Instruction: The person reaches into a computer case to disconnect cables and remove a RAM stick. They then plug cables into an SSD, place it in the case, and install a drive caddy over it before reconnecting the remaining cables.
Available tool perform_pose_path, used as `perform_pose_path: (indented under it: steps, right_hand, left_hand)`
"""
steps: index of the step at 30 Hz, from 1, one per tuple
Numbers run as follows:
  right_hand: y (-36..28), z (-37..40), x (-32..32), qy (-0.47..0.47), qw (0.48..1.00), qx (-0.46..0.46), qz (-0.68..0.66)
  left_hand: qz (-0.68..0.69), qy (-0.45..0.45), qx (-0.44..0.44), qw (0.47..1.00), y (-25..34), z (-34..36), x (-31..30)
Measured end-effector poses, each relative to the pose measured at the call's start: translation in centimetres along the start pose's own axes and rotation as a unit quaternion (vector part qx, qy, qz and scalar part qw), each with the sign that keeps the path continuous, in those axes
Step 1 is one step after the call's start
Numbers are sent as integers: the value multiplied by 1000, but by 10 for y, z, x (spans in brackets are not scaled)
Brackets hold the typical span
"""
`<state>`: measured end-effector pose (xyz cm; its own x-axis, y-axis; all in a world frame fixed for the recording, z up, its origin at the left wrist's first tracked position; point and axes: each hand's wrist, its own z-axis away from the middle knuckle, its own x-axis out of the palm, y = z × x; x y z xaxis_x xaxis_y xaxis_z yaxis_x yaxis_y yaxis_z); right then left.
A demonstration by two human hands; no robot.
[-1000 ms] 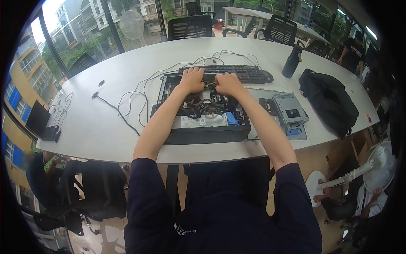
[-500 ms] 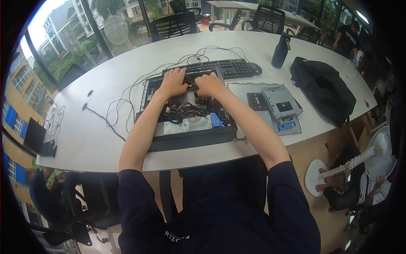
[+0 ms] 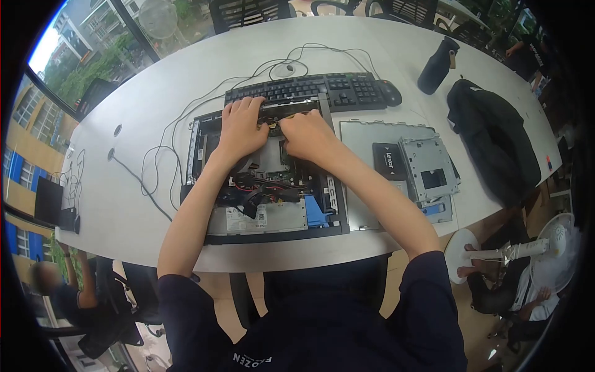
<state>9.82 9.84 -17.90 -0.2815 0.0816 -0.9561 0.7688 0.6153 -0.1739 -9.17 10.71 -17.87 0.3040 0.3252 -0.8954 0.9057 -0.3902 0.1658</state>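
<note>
An opened desktop computer case [image 3: 279, 238] lies flat before me, its inside facing up. My left hand [image 3: 240, 133] is closed over the far part of the case, fingers bent at its rim and thumb pointing inward. Close beside it, my right hand [image 3: 310, 136] is curled into a pinch over the far interior, near thin wires; whatever its fingertips hold is hidden. Nearer to me are a bundle of black cables [image 3: 266, 187], a silver power supply [image 3: 285, 221] with a label, and a blue latch [image 3: 317, 212].
Right of the case, a metal side panel [image 3: 361, 201] carries a Lexar drive [image 3: 385, 159] and a metal drive bracket [image 3: 416, 167]. Beyond the case are a keyboard [image 3: 297, 88] and mouse [image 3: 389, 93]. A bottle [image 3: 437, 67] and black cloth bag [image 3: 496, 142] stand right. People sit on both sides.
The view has tilted down and come closer to the case. Both hands stay at its far interior, with the right hand still curled beside the left.
</note>
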Motion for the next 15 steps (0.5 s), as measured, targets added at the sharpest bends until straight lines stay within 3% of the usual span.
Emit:
perform_pose_path:
  steps: [5, 8, 10, 14, 15]
  right_hand:
    - [-5, 7, -4, 13, 1000, -6, -10]
    - [-3, 7, 1, 41, 999, -18, -6]
    - [-3, 7, 0, 48, 999, -19, -8]
    - [-9, 8, 3, 22, 999, -26, 15]
    - [-9, 7, 4, 19, 999, -27, 30]
  left_hand:
    - [-9, -44, -3, 999, 6, -1, -7]
    - [-12, -22, 29, 999, 4, 1, -7]
    - [106, -35, 81, 990, 7, -3, -17]
    - [123, -16, 94, 988, 29, -8, -41]
    - [180, -80, 69, 978, 29, -8, -43]
